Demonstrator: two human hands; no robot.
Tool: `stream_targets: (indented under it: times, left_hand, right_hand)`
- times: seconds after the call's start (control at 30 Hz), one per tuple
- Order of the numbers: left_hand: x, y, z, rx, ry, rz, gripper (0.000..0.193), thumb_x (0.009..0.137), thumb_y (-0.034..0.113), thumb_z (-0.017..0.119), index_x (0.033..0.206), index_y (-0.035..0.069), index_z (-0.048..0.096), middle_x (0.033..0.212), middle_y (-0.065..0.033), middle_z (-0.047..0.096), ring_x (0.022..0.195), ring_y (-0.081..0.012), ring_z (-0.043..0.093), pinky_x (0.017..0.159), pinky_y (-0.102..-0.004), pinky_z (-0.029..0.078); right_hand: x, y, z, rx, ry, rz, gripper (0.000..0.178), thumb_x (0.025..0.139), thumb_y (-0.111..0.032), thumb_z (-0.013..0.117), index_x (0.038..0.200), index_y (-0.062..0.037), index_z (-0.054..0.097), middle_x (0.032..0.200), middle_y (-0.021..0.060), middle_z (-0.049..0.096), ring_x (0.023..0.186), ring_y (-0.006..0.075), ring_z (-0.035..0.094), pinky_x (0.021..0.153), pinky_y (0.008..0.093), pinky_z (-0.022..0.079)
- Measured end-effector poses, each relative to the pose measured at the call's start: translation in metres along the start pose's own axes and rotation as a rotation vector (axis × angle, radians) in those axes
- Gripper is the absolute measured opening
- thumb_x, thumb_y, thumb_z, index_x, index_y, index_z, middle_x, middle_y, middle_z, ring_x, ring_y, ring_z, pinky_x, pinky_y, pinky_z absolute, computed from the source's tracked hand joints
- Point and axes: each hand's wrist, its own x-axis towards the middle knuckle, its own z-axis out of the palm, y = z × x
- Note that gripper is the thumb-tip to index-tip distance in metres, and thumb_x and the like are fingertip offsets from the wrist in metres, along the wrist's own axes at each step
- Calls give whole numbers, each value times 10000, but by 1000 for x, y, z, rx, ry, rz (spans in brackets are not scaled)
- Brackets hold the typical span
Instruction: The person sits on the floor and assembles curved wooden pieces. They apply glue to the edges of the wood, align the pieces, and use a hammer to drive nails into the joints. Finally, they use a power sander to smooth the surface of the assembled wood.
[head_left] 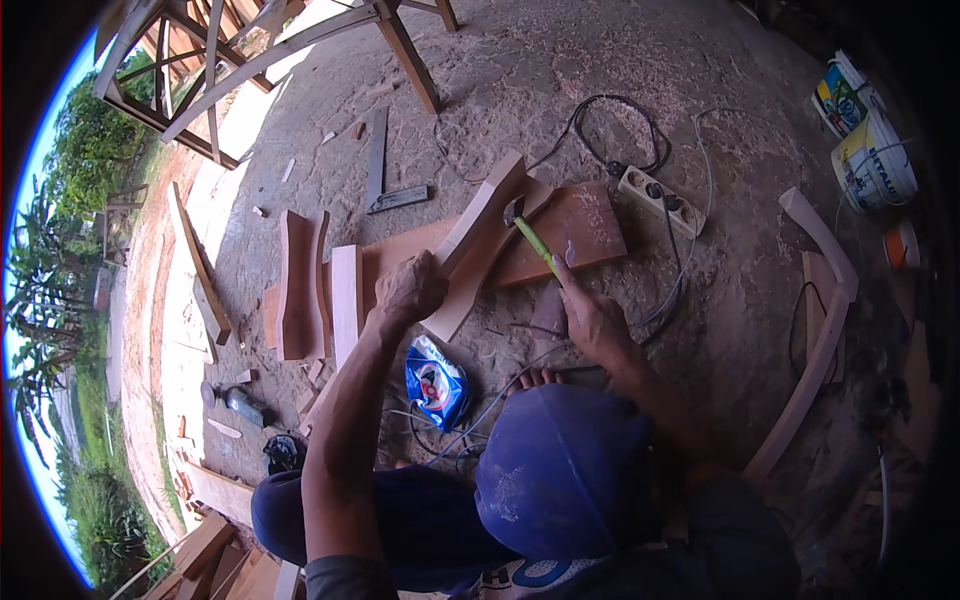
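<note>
My left hand [410, 288] is closed around the near end of a pale wooden piece [482, 213], which slants up and away to the right. In my right hand [597, 325] is a hammer, gripped by its green handle [536, 243]. Its dark head [514, 210] is close beside the wooden piece; whether they touch I cannot tell. Beneath lies a curved wooden piece [490, 262], resting across a wide reddish board [590, 230] on the ground. Left of my left hand, a pale block [346, 300] and two curved wooden pieces [293, 285] stand against the board.
Beyond the board lie a dark try square [378, 170] and a white power strip [662, 200] with cables. A blue packet [436, 385] sits near my knees. An angle grinder [240, 403] is at left. Buckets [875, 165] and a long curved timber [815, 370] are at right.
</note>
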Motion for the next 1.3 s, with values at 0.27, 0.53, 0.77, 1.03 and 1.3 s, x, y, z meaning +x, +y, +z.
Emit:
stream_targets:
  times: [0.27, 0.53, 0.77, 1.03, 1.3]
  left_hand:
    - [32, 25, 15, -182, 95, 48, 377, 903, 389, 698, 982, 24, 646, 932, -255, 701, 945, -447, 678, 833, -549, 503]
    - [24, 17, 10, -155, 98, 115, 421, 911, 424, 677, 1009, 15, 663, 932, -244, 711, 891, -427, 689, 792, -526, 511]
    - [25, 15, 9, -175, 123, 134, 330, 885, 353, 703, 951, 30, 693, 905, -246, 711, 889, -444, 684, 782, -541, 514]
    - [28, 20, 8, -193, 93, 187, 294, 888, 331, 702, 956, 45, 699, 918, -244, 713, 914, -442, 683, 800, -540, 513]
    - [19, 20, 6, -271, 115, 136, 273, 889, 317, 696, 952, 54, 733, 936, -233, 725, 927, -431, 692, 829, -524, 525]
  right_hand:
    - [12, -10, -4, 42, 187, -88, 580, 1026, -129, 511, 1583, -149, 351, 926, 327, 659, 832, 495, 661, 681, 568, 501]
    - [0, -9, 5, -49, 196, -70, 634, 989, -87, 527, 1591, -119, 327, 999, 303, 678, 878, 469, 686, 691, 551, 534]
    - [20, -26, -10, 12, 189, -124, 628, 991, -76, 500, 1592, -141, 332, 957, 329, 668, 833, 486, 681, 692, 569, 522]
    - [17, 13, 15, -61, 44, 33, 608, 1015, -114, 521, 1592, -159, 338, 842, 292, 679, 787, 459, 692, 684, 545, 532]
    - [19, -28, -29, 71, 320, -97, 582, 1018, -97, 532, 1575, -156, 372, 926, 322, 666, 844, 473, 683, 708, 558, 514]
